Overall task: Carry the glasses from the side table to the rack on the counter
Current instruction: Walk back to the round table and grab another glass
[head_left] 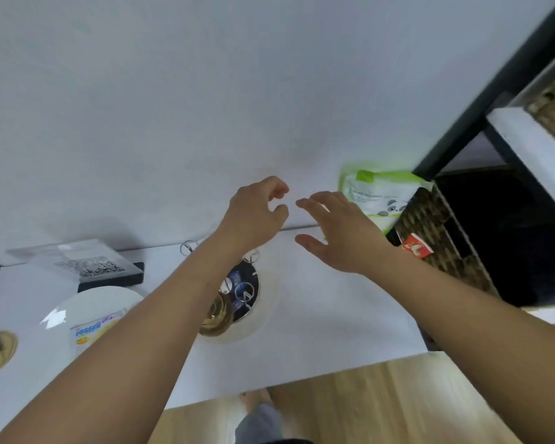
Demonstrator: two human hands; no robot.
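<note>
The left hand [257, 213] is held loosely curled and empty over the white worktop [327, 315]; the right hand [340, 229] is spread open beside it; a wire glass rack [241, 290] is seen below the left forearm; no glasses can be made out.

It looked like a home kitchen or dining corner: a white counter [318, 331] stood against a plain wall, with a white plate [87, 302] on it, a wipes pack [378, 193] and a woven basket [436, 232] at its right end, and wood flooring [382, 405] below.
</note>
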